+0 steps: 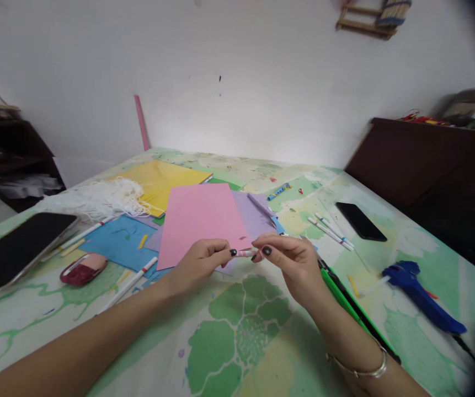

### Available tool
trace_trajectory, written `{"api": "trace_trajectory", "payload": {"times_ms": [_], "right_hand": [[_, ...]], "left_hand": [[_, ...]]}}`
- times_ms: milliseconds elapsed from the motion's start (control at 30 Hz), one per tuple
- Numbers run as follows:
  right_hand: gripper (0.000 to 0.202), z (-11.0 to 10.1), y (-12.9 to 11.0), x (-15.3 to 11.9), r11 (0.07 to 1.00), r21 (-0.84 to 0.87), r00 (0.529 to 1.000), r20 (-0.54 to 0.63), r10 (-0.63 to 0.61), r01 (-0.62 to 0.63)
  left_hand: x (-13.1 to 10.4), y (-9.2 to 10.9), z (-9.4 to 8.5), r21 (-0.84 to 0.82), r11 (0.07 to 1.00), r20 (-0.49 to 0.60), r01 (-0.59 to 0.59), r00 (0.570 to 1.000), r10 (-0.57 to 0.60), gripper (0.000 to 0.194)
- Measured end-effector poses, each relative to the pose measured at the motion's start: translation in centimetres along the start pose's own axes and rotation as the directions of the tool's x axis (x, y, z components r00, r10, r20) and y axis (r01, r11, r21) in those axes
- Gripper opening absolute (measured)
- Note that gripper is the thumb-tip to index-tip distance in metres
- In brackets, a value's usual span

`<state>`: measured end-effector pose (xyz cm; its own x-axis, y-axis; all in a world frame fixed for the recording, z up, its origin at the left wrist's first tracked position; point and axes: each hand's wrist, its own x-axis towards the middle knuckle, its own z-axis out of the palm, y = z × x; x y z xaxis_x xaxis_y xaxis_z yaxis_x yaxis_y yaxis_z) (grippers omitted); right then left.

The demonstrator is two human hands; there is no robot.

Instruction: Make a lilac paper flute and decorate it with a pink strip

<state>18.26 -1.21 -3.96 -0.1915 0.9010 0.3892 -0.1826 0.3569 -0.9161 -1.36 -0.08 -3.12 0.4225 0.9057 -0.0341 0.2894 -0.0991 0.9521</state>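
Between my hands is a thin rolled stick (244, 253) with pink and white bands, held level above the front of the table. My left hand (204, 260) is closed, thumb and fingers pinching its left end. At the other end, my right hand (293, 263) pinches the stick or a bit of pink paper around it; the fingertips hide which. Just behind them lies a pink paper sheet (199, 218), with a lilac sheet (254, 215) partly under it. A green cutter (345, 300) lies beside my right forearm.
On the right are a blue glue gun (421, 298), a black phone (360, 220) and white paper sticks (330, 234). On the left lie a larger phone (22, 248), a maroon-and-pink case (83, 269), blue paper (115, 240), white string (105, 197) and a yellow sheet (171, 176).
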Motion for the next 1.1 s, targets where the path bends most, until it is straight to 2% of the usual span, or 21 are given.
{"api": "trace_trajectory", "payload": {"times_ms": [167,400,500,600,700,767,833,867,933,1033,1100], "right_hand": [[0.031,0.21,0.12,0.24,0.994,0.086,0.995,-0.062,0.073,-0.068],[0.055,0.75,-0.34,0.27,0.992,0.004,0.988,-0.091,0.124,-0.124],[0.054,0.89,-0.39,0.17,0.988,-0.034,0.984,-0.101,0.149,-0.153],[0.051,0.92,-0.11,0.13,0.989,-0.078,0.989,-0.091,0.116,-0.124],[0.049,0.86,0.30,0.19,0.991,-0.133,0.996,-0.091,0.013,-0.026],[0.047,0.76,0.42,0.25,0.978,-0.209,0.989,-0.133,-0.060,0.031],[0.044,0.64,0.34,0.27,0.948,-0.318,0.974,-0.212,-0.086,0.015],[0.043,0.59,0.23,0.27,0.934,-0.356,0.967,-0.246,-0.063,-0.030],[0.043,0.55,-0.03,0.23,0.923,-0.352,0.962,-0.265,0.062,-0.157],[0.043,0.69,-0.30,0.13,0.930,-0.169,0.940,-0.155,0.303,-0.327],[0.044,0.85,-0.35,0.09,0.922,-0.001,0.920,-0.080,0.385,-0.386]], "left_hand": [[0.02,0.10,0.06,0.089,0.996,-0.014,-0.026,1.000,0.027,0.032],[0.08,0.08,0.00,0.132,0.990,-0.034,-0.054,0.998,0.059,0.035],[-0.01,0.14,0.02,0.127,0.990,-0.037,-0.063,0.997,0.068,0.036],[-0.08,0.06,0.07,0.133,0.988,-0.025,-0.074,0.997,0.078,0.035],[-0.06,0.02,0.01,0.126,0.989,-0.017,-0.074,0.997,0.077,0.034],[-0.02,0.08,-0.10,0.120,0.990,-0.016,-0.072,0.997,0.075,0.034],[-0.01,0.19,-0.22,0.118,0.990,-0.013,-0.073,0.997,0.075,0.034],[-0.01,0.23,-0.28,0.120,0.990,-0.013,-0.073,0.997,0.075,0.034],[-0.03,0.26,-0.37,0.131,0.988,-0.021,-0.079,0.996,0.082,0.034],[-0.05,0.11,-0.40,0.178,0.977,-0.043,-0.121,0.990,0.131,0.034],[-0.07,-0.06,-0.37,0.229,0.961,-0.058,-0.153,0.984,0.170,0.033]]}}
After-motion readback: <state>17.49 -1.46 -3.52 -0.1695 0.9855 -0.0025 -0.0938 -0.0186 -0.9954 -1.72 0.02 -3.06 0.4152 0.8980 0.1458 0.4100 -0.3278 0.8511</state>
